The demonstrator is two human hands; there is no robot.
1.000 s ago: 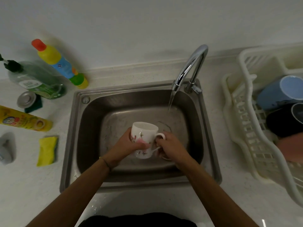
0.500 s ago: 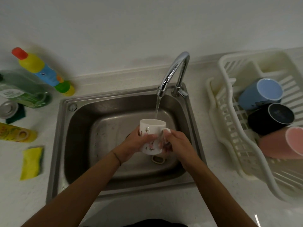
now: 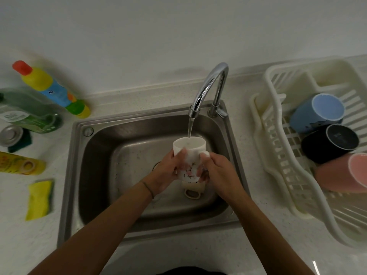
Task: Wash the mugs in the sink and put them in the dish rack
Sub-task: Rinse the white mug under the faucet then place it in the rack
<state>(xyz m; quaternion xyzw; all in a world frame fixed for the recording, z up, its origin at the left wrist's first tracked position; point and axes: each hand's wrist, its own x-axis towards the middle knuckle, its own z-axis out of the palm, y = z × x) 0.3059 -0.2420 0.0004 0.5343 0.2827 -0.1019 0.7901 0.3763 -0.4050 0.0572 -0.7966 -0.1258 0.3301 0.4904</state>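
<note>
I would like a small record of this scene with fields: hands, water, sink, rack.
hands: left hand and right hand both hold the white printed ceramic mug
water: stream from the chrome tap falls into the mug
sink: steel sink, beige mug on its floor
rack: cream plastic dish rack holds blue mug, black mug, pink mug

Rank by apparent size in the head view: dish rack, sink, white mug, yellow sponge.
1. Sink and dish rack: close; the rack is cut off at the frame edge, so unranked.
2. Yellow sponge and white mug: similar; hands cover part of the mug.
</note>
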